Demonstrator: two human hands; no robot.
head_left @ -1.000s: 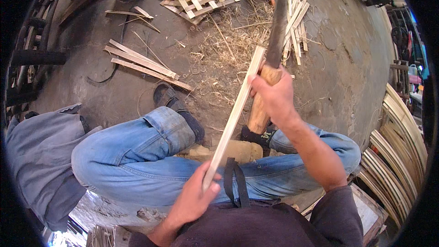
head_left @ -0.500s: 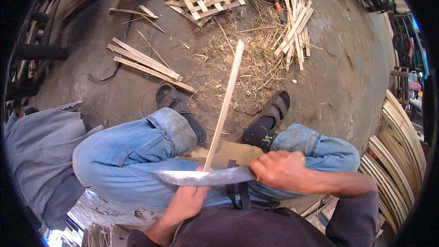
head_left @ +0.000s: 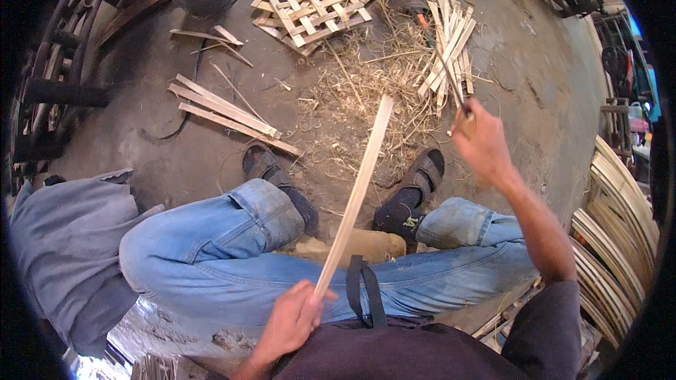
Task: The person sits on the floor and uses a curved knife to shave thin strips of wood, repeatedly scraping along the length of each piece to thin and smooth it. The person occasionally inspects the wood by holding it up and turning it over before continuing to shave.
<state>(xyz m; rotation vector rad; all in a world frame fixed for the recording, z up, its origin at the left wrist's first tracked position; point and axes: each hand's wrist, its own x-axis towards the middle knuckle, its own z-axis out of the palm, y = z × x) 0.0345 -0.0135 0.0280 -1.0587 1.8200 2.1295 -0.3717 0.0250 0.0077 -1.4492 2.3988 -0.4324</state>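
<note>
A long pale bamboo strip (head_left: 358,193) slants up and away from my lap, its far end over the shavings. My left hand (head_left: 294,317) is closed round the near end of this strip, close to my waist. Out to the right, my right hand (head_left: 484,142) grips a large knife (head_left: 451,76) by its handle. The blade shows nearly edge-on, pointing away from me, and is apart from the strip. Beyond the blade lies a loose bundle of cut strips (head_left: 459,35).
Woven bamboo lattice panels (head_left: 313,0) lie stacked at the far middle, near a heap of shavings (head_left: 352,91). Several strips (head_left: 229,109) rest on the floor at left. Long bent strips (head_left: 620,204) stand at right. A grey cloth (head_left: 74,239) hangs at left.
My right hand has swung the knife forward and right, off the strip where the blade lay across my left hand. The strip's far end has shifted right and nearer.
</note>
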